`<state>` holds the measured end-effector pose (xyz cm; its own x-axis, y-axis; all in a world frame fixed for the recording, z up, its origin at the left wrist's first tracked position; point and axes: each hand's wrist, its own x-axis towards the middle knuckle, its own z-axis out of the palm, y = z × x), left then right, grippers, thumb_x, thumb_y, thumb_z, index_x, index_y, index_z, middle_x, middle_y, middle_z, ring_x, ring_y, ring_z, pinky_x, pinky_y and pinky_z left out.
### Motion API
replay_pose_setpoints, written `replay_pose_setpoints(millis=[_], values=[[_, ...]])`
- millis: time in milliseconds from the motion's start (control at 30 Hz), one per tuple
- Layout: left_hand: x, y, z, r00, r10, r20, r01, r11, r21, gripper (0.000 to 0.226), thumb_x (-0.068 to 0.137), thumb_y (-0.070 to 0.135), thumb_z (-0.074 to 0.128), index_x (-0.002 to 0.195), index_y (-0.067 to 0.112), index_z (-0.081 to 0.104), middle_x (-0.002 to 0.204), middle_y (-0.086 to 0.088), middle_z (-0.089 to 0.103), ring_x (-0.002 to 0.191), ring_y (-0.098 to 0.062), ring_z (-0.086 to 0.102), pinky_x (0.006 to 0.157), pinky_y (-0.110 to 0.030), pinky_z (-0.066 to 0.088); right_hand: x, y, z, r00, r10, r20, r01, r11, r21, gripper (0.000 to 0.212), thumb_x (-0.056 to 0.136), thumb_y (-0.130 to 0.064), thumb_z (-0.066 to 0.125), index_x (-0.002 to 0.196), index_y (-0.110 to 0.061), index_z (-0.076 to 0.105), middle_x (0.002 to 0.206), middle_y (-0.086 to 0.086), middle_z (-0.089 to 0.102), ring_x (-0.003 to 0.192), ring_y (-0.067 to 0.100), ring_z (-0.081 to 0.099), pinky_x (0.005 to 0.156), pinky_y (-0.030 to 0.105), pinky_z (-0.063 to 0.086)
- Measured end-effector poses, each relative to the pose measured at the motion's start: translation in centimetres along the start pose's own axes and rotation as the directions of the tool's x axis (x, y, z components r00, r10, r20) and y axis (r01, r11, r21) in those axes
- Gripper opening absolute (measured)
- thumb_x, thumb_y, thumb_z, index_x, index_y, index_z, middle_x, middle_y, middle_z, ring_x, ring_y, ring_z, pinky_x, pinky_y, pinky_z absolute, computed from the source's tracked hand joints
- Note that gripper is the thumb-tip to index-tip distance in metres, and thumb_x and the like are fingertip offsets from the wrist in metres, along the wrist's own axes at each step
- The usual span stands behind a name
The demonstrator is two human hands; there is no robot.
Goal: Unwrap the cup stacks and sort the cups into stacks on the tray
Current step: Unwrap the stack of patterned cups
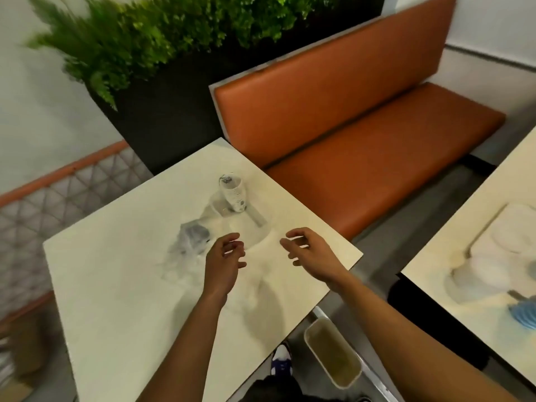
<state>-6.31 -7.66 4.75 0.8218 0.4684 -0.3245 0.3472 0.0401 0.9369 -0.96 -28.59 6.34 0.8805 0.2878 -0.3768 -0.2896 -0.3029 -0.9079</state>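
Your left hand (224, 256) and right hand (307, 252) hovered empty, fingers loosely spread, probably ready to take the white printed cup stack in clear plastic wrap (233, 195) at twelve o'clock, near crumpled clear plastic film (191, 237) at ten.

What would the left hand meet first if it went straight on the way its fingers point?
The left hand would probably reach the stack of white printed paper cups first; blur leaves depth unclear.
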Motion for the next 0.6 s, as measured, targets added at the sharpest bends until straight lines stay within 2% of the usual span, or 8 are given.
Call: replay_pose_setpoints(millis=[100,233,333,467,600], values=[[4.6,1.1,-1.9,1.0,-0.002,-0.018,0.001,1.0,-0.014,0.034,0.096,0.005,0.064,0.124,0.023,0.062,0.112,-0.005,0.068,0.098,-0.019,0.068,0.075,-0.032,0.059,3.3,-2.1,2.2,0.999,0.043,0.015,-0.043,0.998,0.038,0.044,0.093,-0.053,0.069,0.124,-0.024,0.057,0.116,0.003,0.066,0.102,0.024,0.07,0.09,0.044,0.06],[9.7,2.4,-2.3,1.0,-0.018,-0.005,0.018,1.0,0.003,0.052,0.092,0.003,0.07,0.137,0.019,0.05,0.12,-0.006,0.061,0.105,-0.019,0.063,0.088,-0.042,0.059,7.2,-3.9,4.2,0.997,0.076,0.012,-0.076,0.997,0.028,0.052,0.091,-0.059,0.068,0.127,-0.024,0.055,0.118,0.001,0.066,0.105,0.026,0.069,0.091,0.044,0.059],[14.9,2.3,-2.5,0.999,-0.044,0.028,0.042,0.996,0.073,0.069,0.086,0.009,0.079,0.143,0.02,0.042,0.127,-0.005,0.057,0.108,-0.02,0.063,0.099,-0.045,0.056,11.4,-5.4,5.9,0.994,0.104,0.015,-0.104,0.994,0.02,0.054,0.092,-0.061,0.066,0.128,-0.023,0.053,0.118,0.0,0.065,0.101,0.023,0.069,0.093,0.043,0.058],[20.3,1.5,-1.6,0.998,-0.03,0.059,0.017,0.977,0.211,0.095,0.079,0.017,0.088,0.154,0.019,0.03,0.143,-0.007,0.05,0.123,-0.028,0.058,0.1,-0.035,0.051,16.1,-6.5,7.4,0.986,0.165,-0.024,-0.162,0.981,0.103,0.053,0.094,-0.06,0.063,0.129,-0.021,0.054,0.118,0.001,0.063,0.101,0.019,0.066,0.093,0.041,0.057],[23.7,0.5,-0.4,0.996,0.004,0.094,-0.034,0.946,0.324,0.106,0.074,0.021,0.091,0.156,0.019,0.025,0.151,-0.012,0.045,0.131,-0.031,0.053,0.108,-0.045,0.047,20.3,-7.0,9.0,0.976,0.211,-0.053,-0.205,0.973,0.104,0.055,0.1,-0.057,0.057,0.142,-0.023,0.047,0.109,-0.001,0.06,0.112,0.024,0.063,0.097,0.041,0.056]])
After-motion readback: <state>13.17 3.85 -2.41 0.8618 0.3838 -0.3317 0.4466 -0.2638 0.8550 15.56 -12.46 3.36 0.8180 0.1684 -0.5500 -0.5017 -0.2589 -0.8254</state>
